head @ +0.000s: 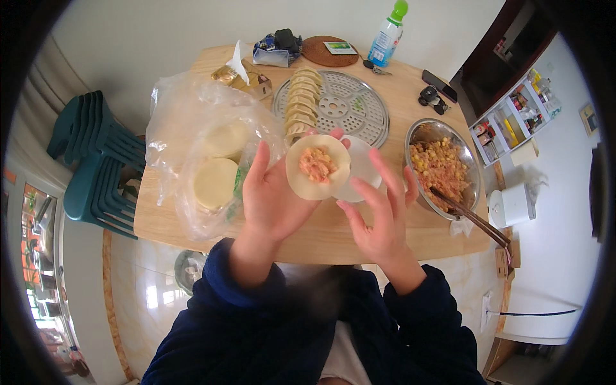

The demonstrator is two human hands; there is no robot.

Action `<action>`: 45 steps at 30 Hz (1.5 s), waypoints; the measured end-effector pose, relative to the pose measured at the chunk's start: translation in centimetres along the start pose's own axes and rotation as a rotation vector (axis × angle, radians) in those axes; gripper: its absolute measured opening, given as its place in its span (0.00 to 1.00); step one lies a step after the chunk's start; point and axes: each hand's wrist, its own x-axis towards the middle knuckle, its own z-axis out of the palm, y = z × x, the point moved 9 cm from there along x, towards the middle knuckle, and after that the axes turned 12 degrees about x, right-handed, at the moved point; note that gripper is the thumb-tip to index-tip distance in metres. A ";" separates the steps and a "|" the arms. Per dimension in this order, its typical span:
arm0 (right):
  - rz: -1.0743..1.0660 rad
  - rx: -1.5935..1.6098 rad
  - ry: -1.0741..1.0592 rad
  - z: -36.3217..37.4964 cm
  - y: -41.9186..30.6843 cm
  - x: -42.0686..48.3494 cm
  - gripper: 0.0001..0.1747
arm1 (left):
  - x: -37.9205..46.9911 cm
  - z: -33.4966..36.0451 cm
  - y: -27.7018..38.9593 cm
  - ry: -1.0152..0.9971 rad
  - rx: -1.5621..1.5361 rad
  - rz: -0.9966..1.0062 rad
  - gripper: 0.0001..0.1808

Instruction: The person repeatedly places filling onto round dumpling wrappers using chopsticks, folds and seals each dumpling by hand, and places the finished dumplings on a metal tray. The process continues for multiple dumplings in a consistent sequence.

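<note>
On the fingers of my left hand [276,202] lies a round dumpling wrapper [298,185] with a heap of meat filling [317,165] at its middle. My right hand [382,207] is just right of the wrapper, fingers apart and holding nothing. Behind the hands is a white round dish [363,175], partly hidden. A row of folded dumplings [302,103] sits on a perforated metal steamer tray [363,103]. Left of my hand, a clear plastic bag [168,120] holds stacks of round wrappers [215,183]. At the right, a metal bowl [474,178] contains filling and wooden chopsticks [471,216].
Along the table's [298,245] back are a tissue pack [260,84], a woven round mat [317,55] and a bottle with a green cap [386,41]. Keys [433,99] and a phone [439,85] lie at the back right. Stacked green chairs [96,168] stand left.
</note>
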 end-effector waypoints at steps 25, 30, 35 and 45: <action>0.504 0.204 -0.055 -8.3 -2.2 -6.8 0.10 | -10.1 5.4 -11.7 0.088 -0.026 -0.535 0.40; 0.446 0.148 0.027 -9.1 -2.8 -6.6 0.11 | -8.1 2.9 -11.1 0.116 0.892 -0.428 0.45; 0.462 0.146 0.106 -9.2 -2.2 -6.9 0.11 | -8.2 2.2 -11.7 0.081 1.048 -0.341 0.36; 0.487 0.090 0.106 -8.8 -1.8 -7.6 0.12 | -9.0 1.3 -11.5 0.049 1.167 -0.387 0.37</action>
